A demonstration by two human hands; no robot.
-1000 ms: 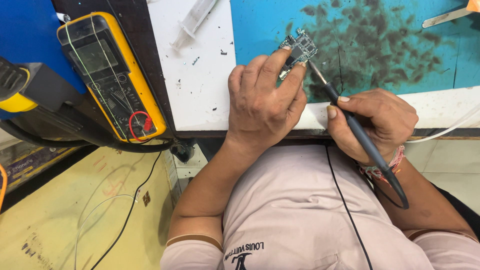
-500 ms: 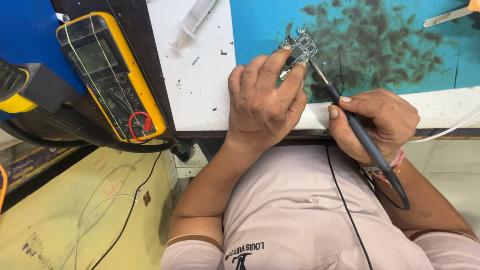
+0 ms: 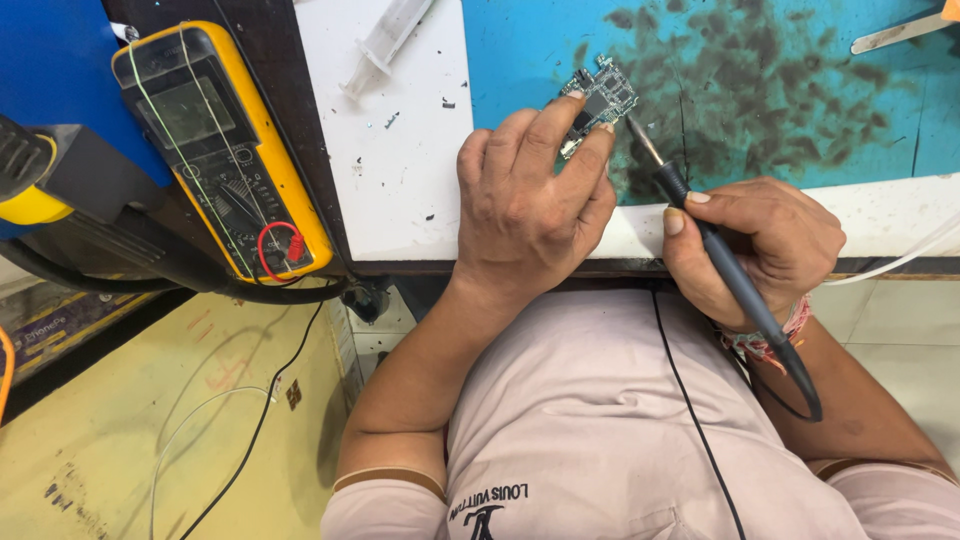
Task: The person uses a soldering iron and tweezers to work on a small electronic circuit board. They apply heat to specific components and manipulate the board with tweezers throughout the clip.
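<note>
head view, looking down at a workbench. near the upper centre of the frame a small circuit board (image 3: 598, 103) lies on the blue mat (image 3: 800, 110), pinned under the fingertips of the left hand (image 3: 530, 205), whose fingers are spread and pressing rather than curled. the right hand (image 3: 765, 245), at centre right, is closed in a pen grip around a dark soldering iron (image 3: 715, 250); its metal tip meets the board's right edge. a clear syringe (image 3: 385, 45) lies on the white surface (image 3: 400, 180) at top, well apart from the board. a yellow multimeter (image 3: 225, 155) leans at upper left. risk, as judged: the left fingertips sit just beside the tip, so a slip of the iron could burn them; weak pressure could let the board skid and smear a joint.
</note>
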